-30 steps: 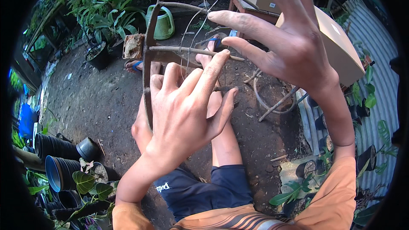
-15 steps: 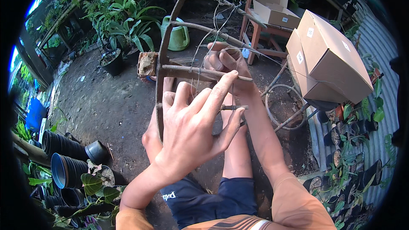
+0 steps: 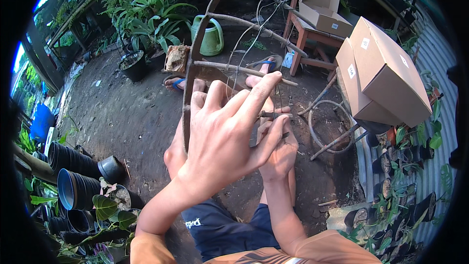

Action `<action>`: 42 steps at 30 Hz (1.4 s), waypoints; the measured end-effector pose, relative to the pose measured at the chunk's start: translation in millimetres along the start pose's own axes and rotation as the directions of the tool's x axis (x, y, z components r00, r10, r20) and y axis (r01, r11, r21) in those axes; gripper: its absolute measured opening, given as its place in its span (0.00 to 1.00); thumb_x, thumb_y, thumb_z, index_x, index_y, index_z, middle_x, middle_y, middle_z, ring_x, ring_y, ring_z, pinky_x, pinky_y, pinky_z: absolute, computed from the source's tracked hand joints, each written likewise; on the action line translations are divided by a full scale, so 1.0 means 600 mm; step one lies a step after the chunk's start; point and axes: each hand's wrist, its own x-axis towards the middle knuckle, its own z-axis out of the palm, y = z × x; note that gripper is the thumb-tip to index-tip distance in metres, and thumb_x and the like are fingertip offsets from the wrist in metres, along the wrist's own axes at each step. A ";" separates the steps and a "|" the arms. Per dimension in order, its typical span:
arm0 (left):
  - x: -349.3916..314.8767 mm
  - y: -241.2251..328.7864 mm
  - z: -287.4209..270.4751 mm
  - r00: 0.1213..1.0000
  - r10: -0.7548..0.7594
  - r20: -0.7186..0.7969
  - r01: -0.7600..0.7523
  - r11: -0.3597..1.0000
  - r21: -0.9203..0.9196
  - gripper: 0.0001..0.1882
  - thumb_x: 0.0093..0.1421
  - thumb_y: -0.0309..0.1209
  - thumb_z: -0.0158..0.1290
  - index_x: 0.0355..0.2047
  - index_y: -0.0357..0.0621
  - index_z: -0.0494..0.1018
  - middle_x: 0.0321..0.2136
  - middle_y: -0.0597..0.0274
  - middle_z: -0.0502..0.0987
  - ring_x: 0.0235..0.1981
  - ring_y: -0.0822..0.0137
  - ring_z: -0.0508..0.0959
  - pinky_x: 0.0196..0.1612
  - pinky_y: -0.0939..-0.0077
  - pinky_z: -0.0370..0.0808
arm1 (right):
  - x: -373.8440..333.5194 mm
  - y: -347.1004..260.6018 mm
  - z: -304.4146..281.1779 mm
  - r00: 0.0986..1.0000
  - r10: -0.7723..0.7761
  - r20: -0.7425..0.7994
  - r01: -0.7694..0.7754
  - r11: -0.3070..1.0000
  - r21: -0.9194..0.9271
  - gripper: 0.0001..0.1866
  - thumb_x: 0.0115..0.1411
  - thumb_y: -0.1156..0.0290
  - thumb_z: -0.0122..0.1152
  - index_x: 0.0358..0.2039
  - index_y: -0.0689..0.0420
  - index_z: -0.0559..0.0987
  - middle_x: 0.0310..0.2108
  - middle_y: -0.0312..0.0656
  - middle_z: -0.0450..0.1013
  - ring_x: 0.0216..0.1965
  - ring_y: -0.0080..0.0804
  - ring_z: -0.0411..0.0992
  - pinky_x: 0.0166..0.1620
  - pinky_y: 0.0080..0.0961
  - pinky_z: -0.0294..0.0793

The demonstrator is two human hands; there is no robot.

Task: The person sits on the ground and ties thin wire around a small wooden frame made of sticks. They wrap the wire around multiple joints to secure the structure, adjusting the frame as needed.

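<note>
A wooden frame [image 3: 200, 35] with a curved side rail and several thin stick rungs stands tilted in front of me, above my legs. Thin wire [image 3: 238, 66] winds around its rungs and hangs in loose loops. My left hand [image 3: 220, 132] grips the lower part of the frame, its index finger stretched along a rung and its thumb by the lowest short rung [image 3: 268, 115]. Behind that thumb, my right hand [image 3: 279, 154] has its fingers curled together at the rung's end, pinching what looks like the wire. The left hand hides part of the frame.
A brick-like block [image 3: 177, 58] sits against the rail's far side. Cardboard boxes [image 3: 391, 68] stand at right, near a red wooden chair [image 3: 312, 34] and a metal ring stand [image 3: 312, 122]. A green watering can [image 3: 211, 39] is behind; black pots [image 3: 73, 186] lie at left.
My right hand has come down from the upper rungs to the lowest rung's end, beside my left thumb. The left hand keeps its hold. The view has shifted slightly, showing both sandalled feet.
</note>
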 end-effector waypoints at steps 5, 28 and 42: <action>-0.002 0.022 0.012 0.999 0.042 -0.017 -0.042 0.999 -0.023 0.39 0.58 0.40 0.68 0.70 0.51 0.72 0.29 0.63 0.82 0.36 0.58 0.72 0.45 0.64 0.66 | -0.057 0.017 -0.007 0.995 0.054 -0.082 -0.056 0.998 -0.025 0.21 0.80 0.60 0.46 0.66 0.57 0.72 0.58 0.45 0.76 0.56 0.35 0.76 0.63 0.40 0.78; 0.023 -0.012 -0.006 1.000 -0.027 -0.013 0.027 0.997 0.074 0.36 0.61 0.42 0.66 0.69 0.50 0.73 0.22 0.66 0.77 0.31 0.61 0.70 0.44 0.65 0.65 | 0.067 -0.012 -0.010 0.936 -0.109 0.334 0.316 -0.150 -0.937 0.13 0.76 0.67 0.59 0.36 0.61 0.83 0.20 0.27 0.67 0.23 0.11 0.60 0.27 0.19 0.58; 0.014 -0.025 -0.007 0.999 -0.045 -0.031 0.046 0.998 0.044 0.35 0.62 0.41 0.66 0.69 0.53 0.72 0.25 0.66 0.79 0.32 0.63 0.70 0.42 0.65 0.64 | -0.010 -0.026 0.096 0.950 -0.195 0.243 0.181 -0.288 -0.940 0.12 0.78 0.72 0.53 0.51 0.65 0.82 0.28 0.30 0.73 0.29 0.13 0.66 0.31 0.18 0.65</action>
